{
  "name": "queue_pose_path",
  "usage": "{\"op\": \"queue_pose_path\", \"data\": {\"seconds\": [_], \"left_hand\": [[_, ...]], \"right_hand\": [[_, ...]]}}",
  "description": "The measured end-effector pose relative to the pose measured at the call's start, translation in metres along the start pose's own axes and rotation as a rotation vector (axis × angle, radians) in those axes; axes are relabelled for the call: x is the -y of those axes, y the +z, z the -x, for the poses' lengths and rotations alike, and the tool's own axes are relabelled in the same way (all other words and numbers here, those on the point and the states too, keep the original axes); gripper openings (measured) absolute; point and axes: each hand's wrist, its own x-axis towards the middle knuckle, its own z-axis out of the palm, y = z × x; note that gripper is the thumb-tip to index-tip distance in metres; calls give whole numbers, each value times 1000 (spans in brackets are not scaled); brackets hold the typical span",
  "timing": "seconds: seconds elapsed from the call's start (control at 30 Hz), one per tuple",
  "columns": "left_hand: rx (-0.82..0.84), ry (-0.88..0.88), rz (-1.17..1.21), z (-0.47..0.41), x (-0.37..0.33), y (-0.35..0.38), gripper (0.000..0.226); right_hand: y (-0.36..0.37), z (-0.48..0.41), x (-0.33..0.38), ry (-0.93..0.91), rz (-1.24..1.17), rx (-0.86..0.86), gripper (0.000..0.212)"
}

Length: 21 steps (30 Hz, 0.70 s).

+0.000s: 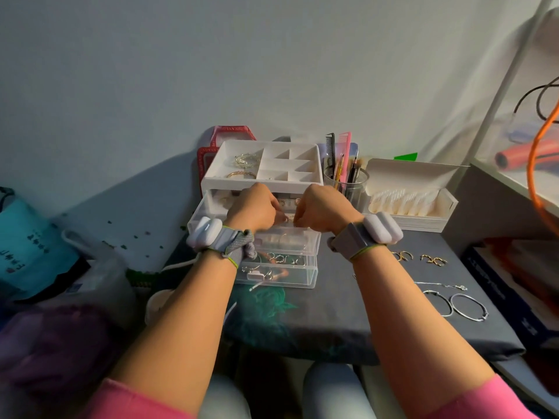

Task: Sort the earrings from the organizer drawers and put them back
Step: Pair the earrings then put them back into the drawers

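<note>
A white organizer (211, 176) stands at the back of the grey table, its top tray holding bracelets. Two clear drawers are pulled out: the upper drawer (305, 240) and the lower drawer (302, 276), which holds several earrings. My left hand (257, 207) and my right hand (322, 208) hover over the upper drawer, fingers curled, together pinching a small gold earring (289, 218) between them. On the table to the right lie two gold earrings (433, 260), a thin chain piece (441, 286) and two silver hoops (468, 306).
A clear cup (358, 184) with combs and brushes stands right of the organizer. Beyond it is an open white box (447, 204) of cotton swabs. A blue bag (27, 252) lies at left. A shelf with an orange cable (532, 176) rises at right.
</note>
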Motion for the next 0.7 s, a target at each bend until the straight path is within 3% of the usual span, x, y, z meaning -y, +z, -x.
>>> {"op": "queue_pose_path", "data": {"seconds": [0.17, 0.3, 0.4, 0.57, 0.7], "left_hand": [[135, 34, -248, -21, 1, 14, 19], [282, 54, -326, -28, -6, 12, 13], [305, 50, -333, -32, -4, 15, 18], [358, 41, -325, -31, -5, 15, 19], [334, 31, -281, -28, -8, 13, 16]], "right_hand": [[-8, -5, 5, -24, 126, 133, 19], [-15, -6, 8, -31, 163, 249, 30], [-13, -9, 7, -50, 164, 283, 34], [-8, -13, 4, -34, 156, 287, 31], [-7, -11, 5, -19, 157, 193, 15]]}}
